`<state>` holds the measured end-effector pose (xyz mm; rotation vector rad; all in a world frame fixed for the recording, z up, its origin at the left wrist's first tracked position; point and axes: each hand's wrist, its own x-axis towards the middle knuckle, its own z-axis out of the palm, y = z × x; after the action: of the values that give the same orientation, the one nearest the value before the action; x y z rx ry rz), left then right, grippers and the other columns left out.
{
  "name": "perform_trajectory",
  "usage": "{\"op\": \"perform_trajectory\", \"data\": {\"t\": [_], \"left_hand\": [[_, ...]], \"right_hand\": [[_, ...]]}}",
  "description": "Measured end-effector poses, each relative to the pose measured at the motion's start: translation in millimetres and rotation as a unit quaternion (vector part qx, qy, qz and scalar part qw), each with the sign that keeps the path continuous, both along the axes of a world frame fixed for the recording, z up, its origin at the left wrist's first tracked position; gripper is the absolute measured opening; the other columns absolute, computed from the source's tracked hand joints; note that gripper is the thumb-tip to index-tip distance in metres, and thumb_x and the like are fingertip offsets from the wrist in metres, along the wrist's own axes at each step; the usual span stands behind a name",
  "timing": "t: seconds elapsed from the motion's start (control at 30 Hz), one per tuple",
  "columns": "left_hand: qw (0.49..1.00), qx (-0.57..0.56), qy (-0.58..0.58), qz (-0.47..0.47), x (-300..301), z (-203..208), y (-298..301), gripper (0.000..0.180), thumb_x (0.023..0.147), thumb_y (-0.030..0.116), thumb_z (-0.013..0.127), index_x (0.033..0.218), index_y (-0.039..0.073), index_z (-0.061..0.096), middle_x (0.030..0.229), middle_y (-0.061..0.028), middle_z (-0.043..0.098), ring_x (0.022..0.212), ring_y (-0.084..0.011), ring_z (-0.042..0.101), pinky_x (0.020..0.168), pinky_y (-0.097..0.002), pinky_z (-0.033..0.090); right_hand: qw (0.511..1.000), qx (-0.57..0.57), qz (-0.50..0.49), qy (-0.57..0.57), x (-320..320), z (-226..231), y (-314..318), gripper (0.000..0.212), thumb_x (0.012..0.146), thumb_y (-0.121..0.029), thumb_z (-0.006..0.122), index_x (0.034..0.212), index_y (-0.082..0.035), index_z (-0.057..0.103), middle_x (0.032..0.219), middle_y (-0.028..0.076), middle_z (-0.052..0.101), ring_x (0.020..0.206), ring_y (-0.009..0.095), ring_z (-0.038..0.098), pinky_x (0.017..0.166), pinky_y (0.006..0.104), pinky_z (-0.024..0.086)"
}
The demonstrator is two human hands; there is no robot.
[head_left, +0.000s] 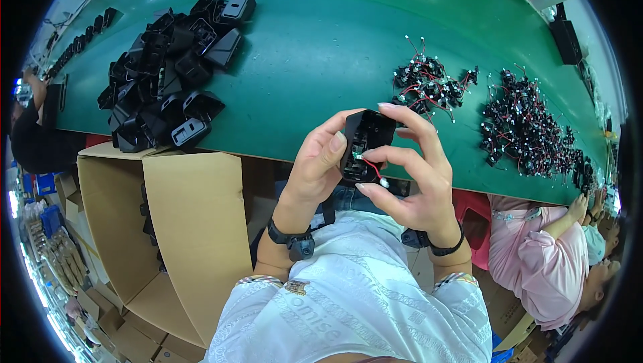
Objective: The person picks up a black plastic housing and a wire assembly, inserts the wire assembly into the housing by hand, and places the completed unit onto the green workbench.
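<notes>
Above the table's front edge, a hollow black plastic housing (366,134) is held with its inside facing up. My left hand (317,162) is closed around its left side, the thumb lying along the rim. My right hand (423,179) spans the other side, one fingertip at the far edge and the thumb at the near edge. Its index fingertip presses inside, by a small part with a white connector. A red wire (373,167) hangs from there toward the right thumb, ending in a white plug (384,181). The fingers hide part of the inside.
Black housings (167,68) are heaped on the green table (315,61) at left. Small wired parts lie in a nearer pile (429,82) and a larger pile (522,122) at right. An open cardboard box (194,229) stands at lower left. A person in pink (536,256) sits at right.
</notes>
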<state>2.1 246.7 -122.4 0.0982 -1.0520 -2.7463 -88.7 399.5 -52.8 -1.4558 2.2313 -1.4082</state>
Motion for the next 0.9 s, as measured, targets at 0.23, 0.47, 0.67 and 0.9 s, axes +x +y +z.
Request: {"op": "perform_trajectory", "data": {"t": [0.23, 0.47, 0.67, 0.9], "left_hand": [[0.997, -0.048, 0.031, 0.047, -4.6, 0.2, 0.0, 0.068, 0.095, 0.038, 0.072, 0.142, -0.004, 0.046, 0.123, -0.0142, 0.066, 0.112, -0.0171, 0.065, 0.093, -0.031, 0.055], [0.998, -0.056, -0.009, 0.003, -4.8, -1.9, -4.9, 0.056, 0.096, 0.024, 0.073, 0.139, 0.0, 0.048, 0.12, -0.0137, 0.067, 0.107, -0.0162, 0.065, 0.092, -0.0298, 0.054], [0.994, -0.093, 0.01, 0.061, -10.9, 14.2, -5.7, 0.051, 0.098, 0.018, 0.07, 0.14, 0.0, 0.047, 0.119, -0.0129, 0.067, 0.106, -0.0149, 0.065, 0.09, -0.0289, 0.054], [0.898, -0.29, -0.082, 0.32, -17.2, 2.5, -18.3, 0.044, 0.102, 0.018, 0.061, 0.138, -0.001, 0.048, 0.105, -0.0125, 0.07, 0.092, -0.0145, 0.066, 0.078, -0.0283, 0.052]], "right_hand": [[0.987, 0.032, -0.029, 0.154, 1.0, 7.8, -8.0, 0.037, 0.064, -0.012, 0.087, 0.097, -0.006, 0.072, 0.139, 0.021, 0.057, 0.126, 0.04, 0.057, 0.099, 0.0493, 0.051], [0.995, 0.042, 0.018, 0.09, -10.0, 5.8, -2.5, 0.039, 0.065, -0.014, 0.089, 0.096, -0.002, 0.07, 0.143, 0.024, 0.055, 0.126, 0.042, 0.058, 0.099, 0.0477, 0.051], [0.992, 0.016, 0.084, 0.093, -32.6, 16.6, -13.8, 0.035, 0.068, -0.014, 0.089, 0.097, -0.005, 0.071, 0.14, 0.022, 0.055, 0.123, 0.042, 0.058, 0.096, 0.0487, 0.052], [0.976, 0.064, 0.111, 0.177, -121.4, 31.4, -94.4, 0.035, 0.069, -0.02, 0.089, 0.093, -0.003, 0.071, 0.131, 0.021, 0.06, 0.119, 0.041, 0.06, 0.101, 0.0444, 0.049]]}}
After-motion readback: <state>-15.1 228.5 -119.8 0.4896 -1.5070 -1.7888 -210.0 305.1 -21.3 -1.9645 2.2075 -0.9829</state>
